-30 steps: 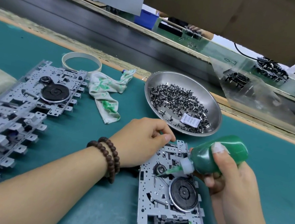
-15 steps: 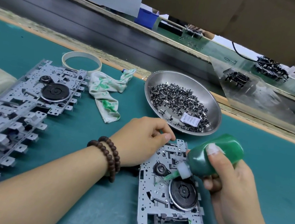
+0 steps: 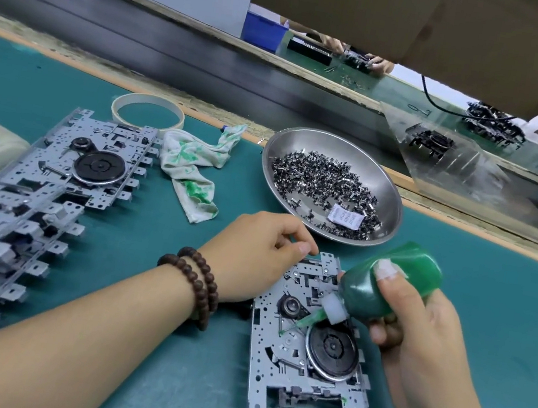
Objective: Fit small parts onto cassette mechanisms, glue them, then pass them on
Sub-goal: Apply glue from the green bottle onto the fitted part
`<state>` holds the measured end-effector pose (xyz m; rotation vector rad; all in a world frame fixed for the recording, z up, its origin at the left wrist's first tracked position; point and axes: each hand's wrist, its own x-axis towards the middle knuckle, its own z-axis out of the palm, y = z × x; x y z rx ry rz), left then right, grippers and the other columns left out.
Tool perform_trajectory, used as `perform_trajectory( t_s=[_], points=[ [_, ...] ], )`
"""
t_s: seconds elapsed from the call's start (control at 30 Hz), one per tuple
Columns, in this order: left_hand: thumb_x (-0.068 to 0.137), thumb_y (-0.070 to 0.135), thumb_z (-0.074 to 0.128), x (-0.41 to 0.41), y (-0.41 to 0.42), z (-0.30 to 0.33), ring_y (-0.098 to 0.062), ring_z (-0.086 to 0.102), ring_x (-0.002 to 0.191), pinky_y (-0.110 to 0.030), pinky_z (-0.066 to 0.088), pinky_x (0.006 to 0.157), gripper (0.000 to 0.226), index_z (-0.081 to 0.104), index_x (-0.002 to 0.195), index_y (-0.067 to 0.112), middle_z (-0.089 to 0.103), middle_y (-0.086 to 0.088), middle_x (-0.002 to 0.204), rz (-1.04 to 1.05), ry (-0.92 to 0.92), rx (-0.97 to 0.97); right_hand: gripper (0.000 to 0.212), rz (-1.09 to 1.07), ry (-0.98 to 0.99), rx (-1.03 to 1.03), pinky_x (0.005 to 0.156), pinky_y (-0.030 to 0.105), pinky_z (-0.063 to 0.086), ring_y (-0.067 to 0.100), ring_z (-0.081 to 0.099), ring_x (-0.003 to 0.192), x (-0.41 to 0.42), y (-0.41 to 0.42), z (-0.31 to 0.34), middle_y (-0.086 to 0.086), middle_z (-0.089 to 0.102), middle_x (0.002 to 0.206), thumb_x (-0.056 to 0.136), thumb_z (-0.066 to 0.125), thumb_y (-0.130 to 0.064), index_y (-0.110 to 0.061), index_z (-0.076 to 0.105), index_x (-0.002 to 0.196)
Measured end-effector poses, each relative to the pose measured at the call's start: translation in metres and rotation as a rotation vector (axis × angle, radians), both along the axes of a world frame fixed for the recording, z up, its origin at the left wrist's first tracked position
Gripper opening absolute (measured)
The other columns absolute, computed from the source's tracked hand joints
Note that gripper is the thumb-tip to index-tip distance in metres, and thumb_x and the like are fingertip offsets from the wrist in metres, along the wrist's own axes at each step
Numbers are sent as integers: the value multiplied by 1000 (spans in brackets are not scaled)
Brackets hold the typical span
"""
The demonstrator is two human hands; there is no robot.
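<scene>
Two hands work one cassette mechanism (image 3: 307, 340) on the counter (image 3: 486, 321). The left hand (image 3: 252, 260), fingers curled, grips its upper-left corner. The right hand (image 3: 415, 331) grips a tilted green glue bottle (image 3: 384, 285), nozzle touching the plate.

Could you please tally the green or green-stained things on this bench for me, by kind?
Green glue bottle, gripped by the right hand: 1
Green-stained rag: 1
Mechanism with green glue dabs, steadied by the left hand: 1
Total: 3

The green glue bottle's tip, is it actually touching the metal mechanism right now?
Touching. In the head view the green nozzle of the glue bottle meets the cassette mechanism plate at a small green dab, with no gap.
</scene>
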<state>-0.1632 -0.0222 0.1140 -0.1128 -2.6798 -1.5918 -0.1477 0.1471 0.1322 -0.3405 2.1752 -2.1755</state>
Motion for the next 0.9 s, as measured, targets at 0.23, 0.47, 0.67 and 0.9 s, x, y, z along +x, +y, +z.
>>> perform_trajectory(
  t_s=[0.23,0.47,0.67,0.9],
  points=[
    [92,27,52,0,0,0,9,45,44,-6,30,44,15,64,84,31,47,16,53,2,2,-9,13,-12,27,58,40,11,36,2,44,47,-2,2,-2,-3,61,64,75,57,-34,-30,67,68],
    [92,26,53,0,1,1,6,43,39,-7,28,41,16,64,83,31,43,16,47,3,-1,6,16,-10,21,2,38,9,35,0,44,42,-1,0,-1,-6,62,59,75,56,-30,-31,68,64],
    [92,26,52,-1,0,0,6,43,41,-7,29,42,15,64,84,31,46,14,52,-5,2,4,14,-17,16,16,39,10,35,0,44,44,-1,2,-3,-6,60,60,75,57,-32,-31,68,65],
    [92,28,52,-1,-1,-2,2,46,48,-7,33,47,17,62,80,35,54,12,59,-11,10,1,29,-152,-69,-296,45,16,49,7,58,49,-13,19,7,6,66,72,71,57,-35,-20,55,95]
  ],
)
